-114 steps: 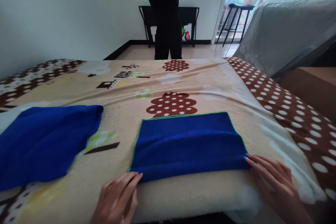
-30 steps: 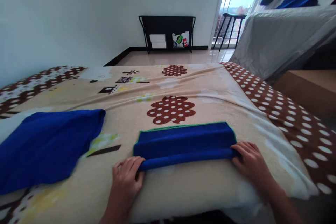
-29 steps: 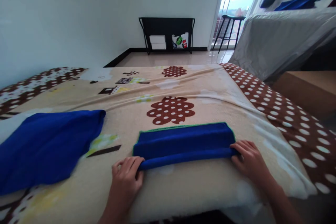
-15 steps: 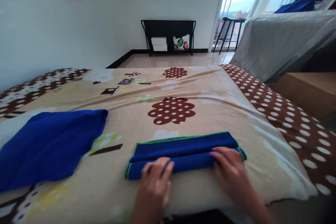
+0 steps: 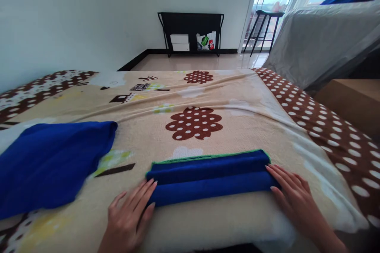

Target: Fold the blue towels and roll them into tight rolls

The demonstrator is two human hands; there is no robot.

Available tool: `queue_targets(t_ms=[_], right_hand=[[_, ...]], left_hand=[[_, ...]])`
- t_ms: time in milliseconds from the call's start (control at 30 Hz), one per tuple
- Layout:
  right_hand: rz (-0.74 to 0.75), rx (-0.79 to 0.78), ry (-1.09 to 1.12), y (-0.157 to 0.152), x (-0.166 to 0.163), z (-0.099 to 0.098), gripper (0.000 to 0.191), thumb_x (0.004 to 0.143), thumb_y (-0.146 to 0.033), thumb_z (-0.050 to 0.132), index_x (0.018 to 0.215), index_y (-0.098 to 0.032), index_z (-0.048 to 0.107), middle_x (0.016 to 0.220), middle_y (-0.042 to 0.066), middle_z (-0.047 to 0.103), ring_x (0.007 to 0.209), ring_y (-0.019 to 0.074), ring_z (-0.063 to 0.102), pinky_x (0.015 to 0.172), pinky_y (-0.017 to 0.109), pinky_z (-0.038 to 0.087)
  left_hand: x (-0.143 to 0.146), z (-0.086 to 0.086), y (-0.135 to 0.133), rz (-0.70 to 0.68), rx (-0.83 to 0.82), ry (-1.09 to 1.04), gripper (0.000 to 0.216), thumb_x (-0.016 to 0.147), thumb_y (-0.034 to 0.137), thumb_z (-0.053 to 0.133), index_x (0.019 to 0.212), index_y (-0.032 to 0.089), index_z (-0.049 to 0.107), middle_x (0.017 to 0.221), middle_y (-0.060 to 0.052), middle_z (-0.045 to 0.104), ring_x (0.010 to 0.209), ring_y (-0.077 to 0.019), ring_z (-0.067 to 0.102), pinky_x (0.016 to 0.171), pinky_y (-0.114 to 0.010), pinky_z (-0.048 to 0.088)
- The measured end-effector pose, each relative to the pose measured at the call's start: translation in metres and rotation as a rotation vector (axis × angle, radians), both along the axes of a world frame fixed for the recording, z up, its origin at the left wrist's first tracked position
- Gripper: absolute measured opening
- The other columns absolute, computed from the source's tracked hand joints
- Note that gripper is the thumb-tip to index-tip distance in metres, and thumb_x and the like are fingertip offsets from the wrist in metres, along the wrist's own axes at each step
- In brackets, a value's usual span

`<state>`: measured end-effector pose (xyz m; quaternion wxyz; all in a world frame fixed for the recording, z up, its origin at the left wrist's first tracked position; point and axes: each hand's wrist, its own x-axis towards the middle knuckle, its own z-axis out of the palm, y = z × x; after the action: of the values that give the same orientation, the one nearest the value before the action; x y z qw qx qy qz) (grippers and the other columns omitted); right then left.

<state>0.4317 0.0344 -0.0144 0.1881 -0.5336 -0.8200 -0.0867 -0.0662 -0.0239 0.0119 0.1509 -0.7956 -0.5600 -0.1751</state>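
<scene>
A blue cloth with green edging lies folded into a long strip on the bed, its near half in a rounded fold. At its left end, my left hand rests with fingers stretched out, the tips touching the cloth. My right hand lies at the right end, fingers extended and tips on the cloth's edge. Neither hand is closed around it. Farther left, a second blue cloth lies spread on the bed, partly cut off by the view's edge.
The bed carries a beige patterned blanket with a brown dotted border. Beyond its far end stands a black rack holding white boxes. On the right are a cardboard box, a plastic-covered piece and a stool.
My hands have moved apart, from the cloth's near fold out to its two ends, and their fingers have straightened. The camera view has shifted slightly.
</scene>
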Motion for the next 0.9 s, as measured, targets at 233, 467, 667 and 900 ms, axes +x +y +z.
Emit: queue_targets(t_ms=[233,467,667,900], right_hand=[[0.23,-0.021,0.039,0.002,-0.099,0.029,0.049,0.099,-0.038,0.048,0.145,-0.023,0.044,0.146,0.005,0.051,0.133,0.0207,0.048,0.107,0.039,0.036],[0.144,-0.103,-0.033,0.01,-0.104,0.022,0.056,0.098,-0.049,0.046,0.148,-0.025,0.041,0.149,0.005,0.047,0.134,0.0224,0.049,0.106,0.044,0.041],[-0.099,-0.002,-0.054,0.017,-0.01,-0.004,0.056,0.099,-0.054,0.036,0.144,-0.022,0.047,0.145,0.007,0.051,0.134,0.0259,0.048,0.107,0.049,0.038],[0.098,-0.059,-0.028,0.014,-0.103,0.027,0.054,0.1,-0.048,0.041,0.148,-0.023,0.041,0.153,0.004,0.04,0.139,0.0214,0.042,0.109,0.043,0.039]], left_hand=[[0.096,0.025,0.027,-0.246,-0.025,0.018,0.045,0.091,0.018,0.053,0.136,0.015,0.053,0.135,-0.007,0.064,0.129,-0.0184,0.055,0.109,-0.034,0.036],[0.095,0.006,0.034,-0.096,-0.137,-0.001,0.053,0.096,0.039,0.05,0.146,0.025,0.043,0.145,-0.006,0.056,0.127,-0.0198,0.056,0.101,-0.035,0.045],[0.002,-0.011,0.012,0.16,-0.023,0.053,0.053,0.094,0.037,0.048,0.147,0.027,0.043,0.144,-0.007,0.056,0.13,-0.0276,0.053,0.11,-0.047,0.032],[0.091,0.015,0.04,-0.047,-0.034,0.082,0.054,0.096,0.026,0.046,0.149,0.019,0.038,0.149,-0.007,0.05,0.135,-0.0201,0.049,0.107,-0.038,0.036]])
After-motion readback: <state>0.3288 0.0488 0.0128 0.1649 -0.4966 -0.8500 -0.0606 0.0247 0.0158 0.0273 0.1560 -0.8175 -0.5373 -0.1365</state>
